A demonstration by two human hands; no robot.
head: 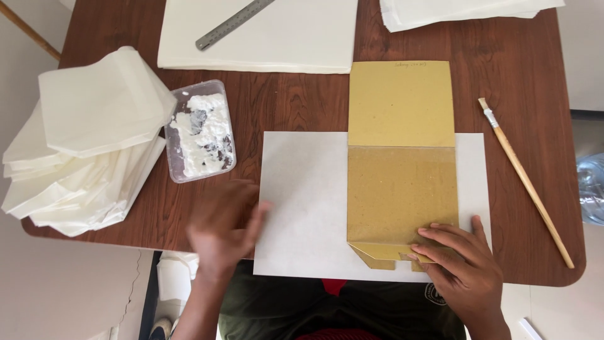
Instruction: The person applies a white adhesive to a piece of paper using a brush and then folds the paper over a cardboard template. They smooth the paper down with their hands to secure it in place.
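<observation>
While the right hand presses flat, fingers spread, on the brown card template's folded bottom flap, the left hand is blurred, so can't tell its grip. Both sit over a white sheet on the desk.

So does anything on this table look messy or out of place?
Mostly tidy. The heap of white bags at the left edge is fanned out and overhangs the table, and the paste tub is smeared inside.
</observation>
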